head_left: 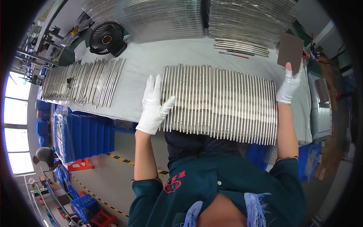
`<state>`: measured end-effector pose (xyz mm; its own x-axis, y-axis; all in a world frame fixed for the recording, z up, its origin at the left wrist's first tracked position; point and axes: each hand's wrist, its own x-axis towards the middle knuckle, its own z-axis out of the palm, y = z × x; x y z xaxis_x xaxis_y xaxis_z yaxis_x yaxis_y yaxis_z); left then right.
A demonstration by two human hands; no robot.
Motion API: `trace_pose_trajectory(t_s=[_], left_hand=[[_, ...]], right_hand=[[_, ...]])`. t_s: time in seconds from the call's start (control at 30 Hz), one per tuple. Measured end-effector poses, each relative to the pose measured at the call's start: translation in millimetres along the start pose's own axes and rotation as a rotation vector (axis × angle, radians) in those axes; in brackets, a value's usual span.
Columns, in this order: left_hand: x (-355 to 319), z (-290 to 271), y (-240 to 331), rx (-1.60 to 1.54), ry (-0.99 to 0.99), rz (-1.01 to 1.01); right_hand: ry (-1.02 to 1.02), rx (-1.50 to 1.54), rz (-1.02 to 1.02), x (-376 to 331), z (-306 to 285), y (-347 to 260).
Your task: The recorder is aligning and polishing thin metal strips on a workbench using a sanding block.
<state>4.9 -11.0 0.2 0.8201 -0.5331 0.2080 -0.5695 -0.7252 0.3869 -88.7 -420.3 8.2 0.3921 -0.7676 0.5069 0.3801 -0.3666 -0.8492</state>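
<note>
A broad row of shiny metal rods [219, 102] lies side by side on the white-covered table in front of me, the near ends reaching the table's front edge. At the row's left end rests my left hand [153, 104], white-gloved, fingers stretched out and thumb over the outermost rods. My right hand [290, 85], also gloved, is beyond the row's right end. Its fingers and bare thumb tip grip a flat brown rectangular sheet [290, 52] by the lower edge, held tilted up. Whether the sheet is stiff board or abrasive paper, I cannot tell.
A second group of rods [85, 83] lies at the left of the table, near a black fan [107, 38]. Wrapped stacks of rods [162, 20] stand at the back. Loose rods [242, 47] and a red pen-like stick [233, 55] lie behind the row. Blue bins [89, 136] stand below left.
</note>
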Motion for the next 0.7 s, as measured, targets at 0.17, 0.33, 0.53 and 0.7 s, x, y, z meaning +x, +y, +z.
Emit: trace_pose_trajectory(t_s=[0.17, 0.33, 0.53, 0.7], left_hand=[[5, -1, -3, -1.292, 0.008, -0.275], [7, -2, -10, -1.482, 0.008, -0.286], [7, -2, -8, -1.647, -0.005, -0.321], [6, -5, -6, -1.554, -0.042, -0.285]], right_hand=[[-0.033, -0.106, -0.051, -6, -3, 2], [-0.282, -0.028, 0.017, -29, 14, 9], [-0.424, -0.076, -0.019, -31, 17, 17], [-0.372, -0.073, 0.027, -30, 18, 14]])
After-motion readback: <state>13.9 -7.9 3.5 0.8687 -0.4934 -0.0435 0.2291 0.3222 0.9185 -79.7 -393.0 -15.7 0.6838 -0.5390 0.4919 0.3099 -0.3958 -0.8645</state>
